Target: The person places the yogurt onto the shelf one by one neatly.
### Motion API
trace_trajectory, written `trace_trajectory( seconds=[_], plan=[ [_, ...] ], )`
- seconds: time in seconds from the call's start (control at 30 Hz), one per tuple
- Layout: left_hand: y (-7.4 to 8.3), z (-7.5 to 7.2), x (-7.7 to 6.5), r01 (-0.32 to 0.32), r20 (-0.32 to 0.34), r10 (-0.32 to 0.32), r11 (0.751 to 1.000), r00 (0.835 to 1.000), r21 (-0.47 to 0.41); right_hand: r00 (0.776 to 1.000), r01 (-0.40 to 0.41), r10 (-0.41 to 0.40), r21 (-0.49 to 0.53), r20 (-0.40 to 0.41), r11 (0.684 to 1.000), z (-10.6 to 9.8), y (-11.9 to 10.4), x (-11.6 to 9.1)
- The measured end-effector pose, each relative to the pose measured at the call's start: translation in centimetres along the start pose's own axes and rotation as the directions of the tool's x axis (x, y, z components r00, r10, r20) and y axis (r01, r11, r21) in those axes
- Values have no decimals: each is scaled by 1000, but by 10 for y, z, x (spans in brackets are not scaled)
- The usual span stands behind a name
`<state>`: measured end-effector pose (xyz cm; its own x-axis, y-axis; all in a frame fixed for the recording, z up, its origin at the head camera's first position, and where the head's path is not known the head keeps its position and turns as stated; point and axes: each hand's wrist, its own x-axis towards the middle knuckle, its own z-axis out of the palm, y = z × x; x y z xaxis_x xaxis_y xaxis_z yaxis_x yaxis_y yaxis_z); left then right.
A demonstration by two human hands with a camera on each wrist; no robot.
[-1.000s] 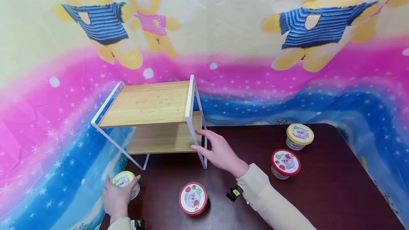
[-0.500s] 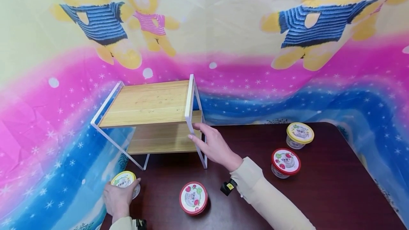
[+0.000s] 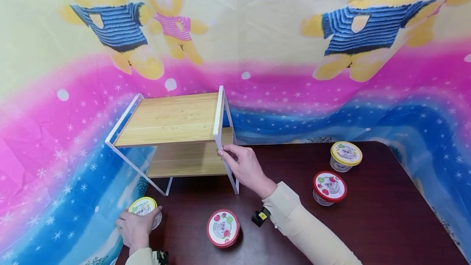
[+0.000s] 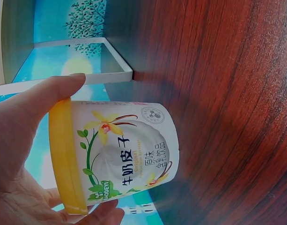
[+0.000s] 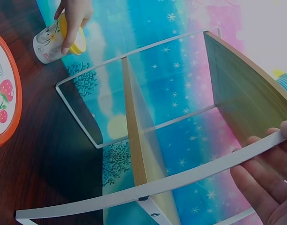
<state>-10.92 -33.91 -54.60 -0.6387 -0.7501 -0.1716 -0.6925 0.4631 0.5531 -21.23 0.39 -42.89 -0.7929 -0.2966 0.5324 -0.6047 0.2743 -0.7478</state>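
Observation:
My left hand point(image 3: 135, 229) grips a white paper tub with a yellow lid point(image 4: 122, 145) by the rim, at the table's left side. The tub stands upright on the table; thumb and fingers lie on either side of its lid in the left wrist view. With thumb and fingers, my right hand point(image 3: 251, 171) pinches the white front post at the right end of a two-tier wooden shelf point(image 3: 167, 120). The right wrist view shows fingers behind the white metal frame point(image 5: 195, 176), the thumb mostly cut off at the edge.
A red-lidded tub point(image 3: 223, 228) stands on the dark table point(image 3: 382, 216) in front of the shelf. Farther right are another red-lidded tub point(image 3: 329, 187) and a yellow-lidded tub point(image 3: 346, 155). A printed bear cloth point(image 3: 272, 52) hangs behind and along the left.
My right hand has moved slightly left, and its thumb and fingers have closed on the shelf's post. The left hand stays on the yellow-lidded tub.

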Motion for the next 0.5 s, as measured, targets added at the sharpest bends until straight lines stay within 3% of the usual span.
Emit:
trace_trajectory(
  seconds=[0.5],
  plan=[
    [1, 5, -1, 18, 12, -17, 1000, 1000, -24, 999, 41, -41, -30, -3, 999, 2, 2, 1]
  ],
)
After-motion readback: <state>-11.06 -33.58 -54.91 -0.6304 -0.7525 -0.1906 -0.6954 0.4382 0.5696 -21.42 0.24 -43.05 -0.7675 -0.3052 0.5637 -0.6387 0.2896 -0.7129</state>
